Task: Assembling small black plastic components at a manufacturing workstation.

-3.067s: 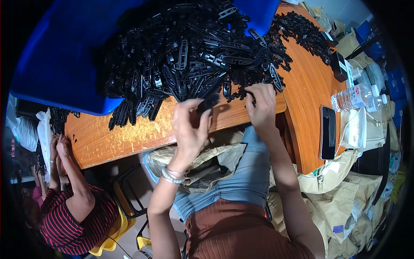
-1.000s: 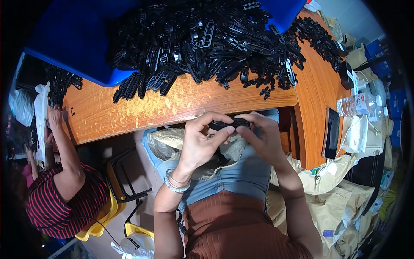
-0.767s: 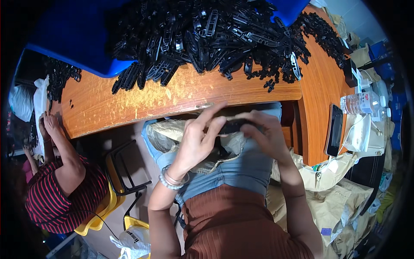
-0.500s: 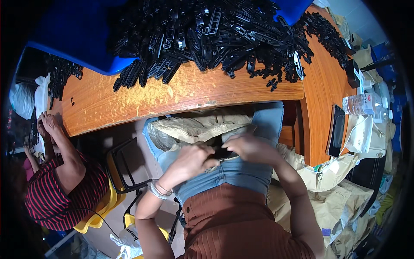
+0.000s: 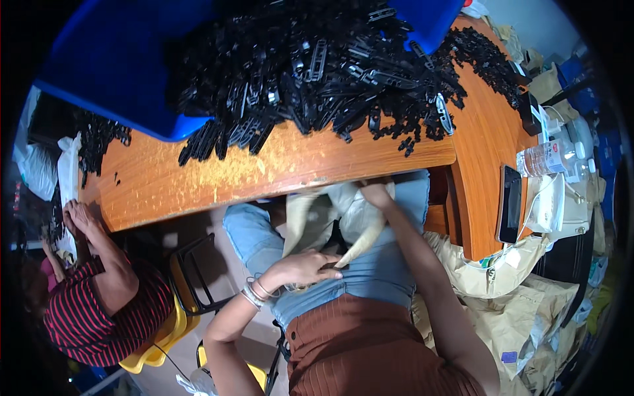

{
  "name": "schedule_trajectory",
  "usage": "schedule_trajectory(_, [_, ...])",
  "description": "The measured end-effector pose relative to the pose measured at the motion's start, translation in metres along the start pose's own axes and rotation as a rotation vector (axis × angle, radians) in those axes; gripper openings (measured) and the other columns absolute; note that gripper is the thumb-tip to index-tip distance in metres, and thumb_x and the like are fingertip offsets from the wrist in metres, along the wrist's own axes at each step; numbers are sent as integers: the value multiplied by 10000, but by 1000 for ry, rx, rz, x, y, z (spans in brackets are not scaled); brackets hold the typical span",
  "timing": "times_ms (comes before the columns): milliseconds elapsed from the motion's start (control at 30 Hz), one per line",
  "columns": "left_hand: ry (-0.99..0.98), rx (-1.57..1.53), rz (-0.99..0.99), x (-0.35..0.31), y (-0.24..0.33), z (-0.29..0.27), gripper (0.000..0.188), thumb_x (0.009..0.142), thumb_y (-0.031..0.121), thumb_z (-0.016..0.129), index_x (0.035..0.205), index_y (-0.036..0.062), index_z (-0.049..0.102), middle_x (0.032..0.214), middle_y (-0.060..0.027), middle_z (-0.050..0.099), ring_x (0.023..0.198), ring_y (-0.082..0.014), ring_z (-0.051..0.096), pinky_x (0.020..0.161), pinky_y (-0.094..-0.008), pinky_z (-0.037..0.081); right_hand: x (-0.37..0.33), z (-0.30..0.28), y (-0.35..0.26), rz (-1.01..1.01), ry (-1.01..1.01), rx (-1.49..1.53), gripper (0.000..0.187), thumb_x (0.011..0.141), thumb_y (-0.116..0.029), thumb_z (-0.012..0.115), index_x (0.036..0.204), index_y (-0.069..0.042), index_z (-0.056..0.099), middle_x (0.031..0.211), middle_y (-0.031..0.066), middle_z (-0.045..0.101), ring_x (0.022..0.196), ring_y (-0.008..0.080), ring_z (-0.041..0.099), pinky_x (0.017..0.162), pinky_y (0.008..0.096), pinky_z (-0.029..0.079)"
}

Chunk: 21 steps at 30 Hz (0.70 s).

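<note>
Blue bin (image 5: 122, 79) spills black parts (image 5: 284, 82); left fingers (image 5: 323, 259) grip a paper bag (image 5: 306, 221).

in the grip of the left hand (image 5: 305, 267), the paper bag (image 5: 307, 221) is blurred, its inside unreadable. beyond that grip, the right hand (image 5: 378, 193) is smeared, its fingers unclear. farther beyond, the upper edge crops the blue bin (image 5: 112, 72) and heaped black pieces (image 5: 284, 79).
</note>
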<state>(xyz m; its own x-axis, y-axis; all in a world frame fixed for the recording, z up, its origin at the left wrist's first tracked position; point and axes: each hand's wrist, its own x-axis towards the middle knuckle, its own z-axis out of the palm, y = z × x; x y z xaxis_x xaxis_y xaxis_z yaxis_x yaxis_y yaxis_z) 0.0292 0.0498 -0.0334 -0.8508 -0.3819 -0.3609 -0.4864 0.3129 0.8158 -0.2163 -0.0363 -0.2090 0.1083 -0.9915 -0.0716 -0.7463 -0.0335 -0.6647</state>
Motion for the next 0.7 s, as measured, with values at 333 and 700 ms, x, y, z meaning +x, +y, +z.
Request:
schedule_trajectory(333, [1264, 425, 107, 84, 59, -113, 178, 777, 29, 623, 944, -14, 582, 827, -134, 536, 752, -289, 554, 594, -371, 463, -35, -181, -138, -325, 599, -120, 77, 803, 6, 596, 873, 10, 630, 865, 119, 577, 799, 246, 578, 680, 330, 469])
schedule_trajectory(700, [1275, 660, 176, 101, 47, -132, 282, 679, -28, 645, 924, -19, 504, 854, -134, 497, 787, -269, 501, 611, -358, 449, 3, -178, -109, -594, 543, -109, 208, 767, 97, 583, 966, 44, 604, 920, 141, 574, 819, 287, 575, 705, 341, 484])
